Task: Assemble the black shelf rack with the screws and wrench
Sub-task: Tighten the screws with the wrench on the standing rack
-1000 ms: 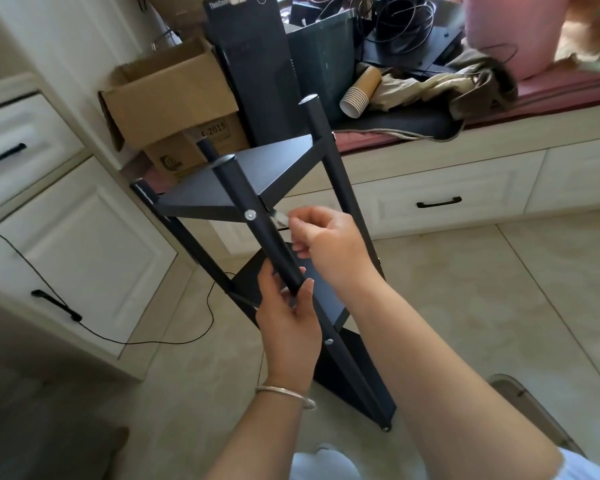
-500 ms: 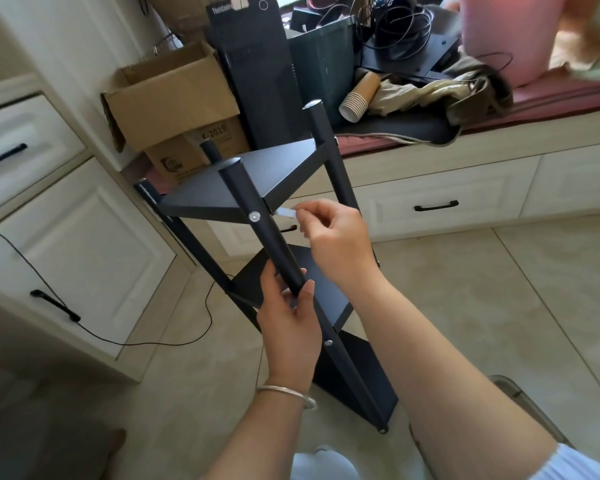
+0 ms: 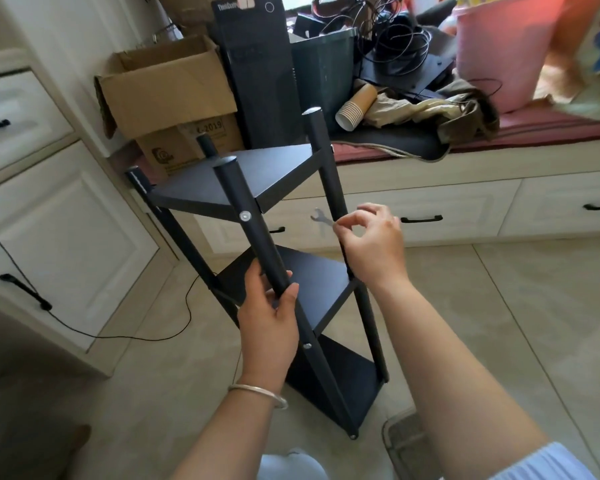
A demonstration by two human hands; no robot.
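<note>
While left hand (image 3: 269, 327) grips one post (image 3: 257, 237), right hand (image 3: 371, 242) pinches one wrench (image 3: 321, 217).

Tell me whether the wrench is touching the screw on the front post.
Apart. The head view shows the wrench, pinched in the right hand, off to the right of the screw, with cabinet front visible between them.
</note>
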